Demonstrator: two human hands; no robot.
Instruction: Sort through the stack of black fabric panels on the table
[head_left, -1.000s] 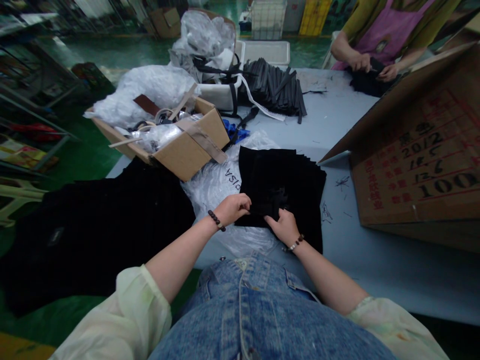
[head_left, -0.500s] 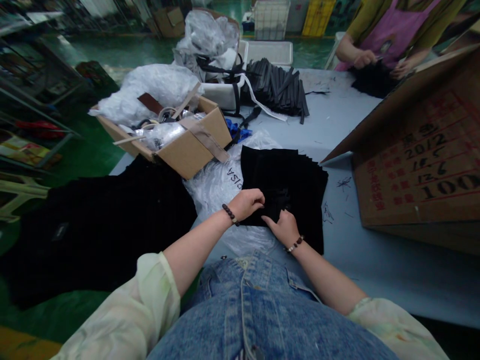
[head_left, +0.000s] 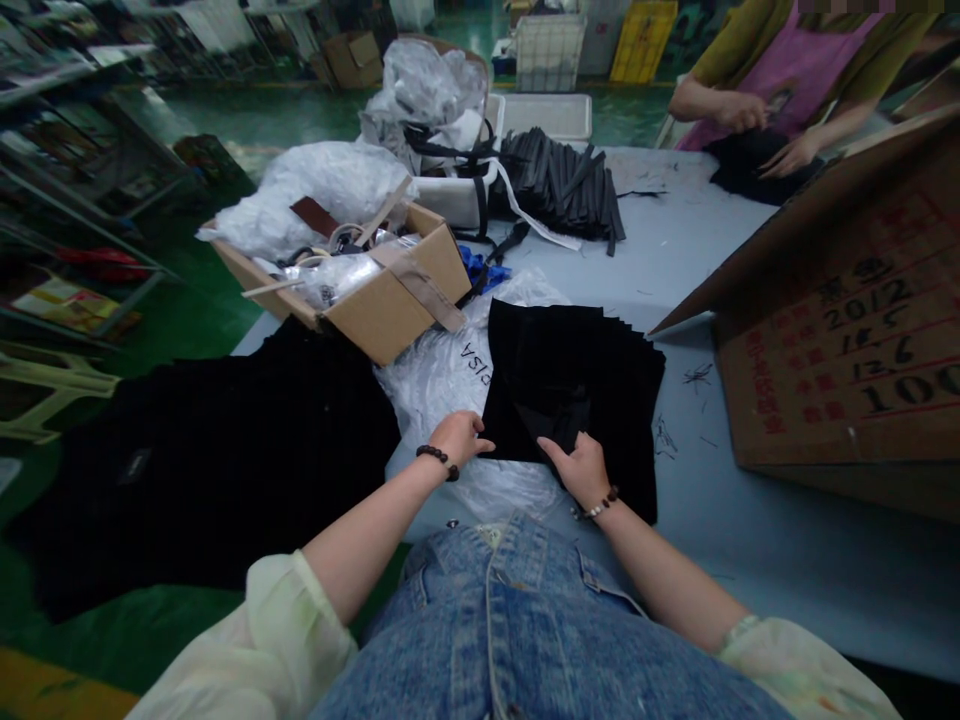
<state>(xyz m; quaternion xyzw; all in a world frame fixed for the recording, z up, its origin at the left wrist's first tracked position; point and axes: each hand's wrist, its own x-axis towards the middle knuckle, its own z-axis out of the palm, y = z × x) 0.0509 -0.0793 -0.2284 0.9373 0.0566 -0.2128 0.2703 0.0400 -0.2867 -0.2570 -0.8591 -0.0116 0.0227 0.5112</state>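
Note:
A fanned stack of black fabric pieces [head_left: 615, 370] lies before me, partly on clear plastic wrapping [head_left: 435, 385]. At the stack's lower left corner, my left hand [head_left: 459, 442] has its thumb and fingertips closed on the edge of the black fabric. My right hand [head_left: 579, 468] pinches the near edge of a piece with a lifted, smoother fold [head_left: 555, 412]. The fingertips of my right hand are partly hidden by the cloth. To the left lies a large heap of black fabric [head_left: 247, 470].
An open carton [head_left: 405, 310] of plastic and scraps stands behind left. Dark strips [head_left: 559, 185] lie behind the stack. A large printed carton [head_left: 847, 370] leans in from the right. Across the table, a person's hands [head_left: 795, 155] handle black cloth.
My left hand has moved left and nearer to me, to the stack's lower left corner. A smoother fold now shows raised by my right hand. The view has shifted slightly.

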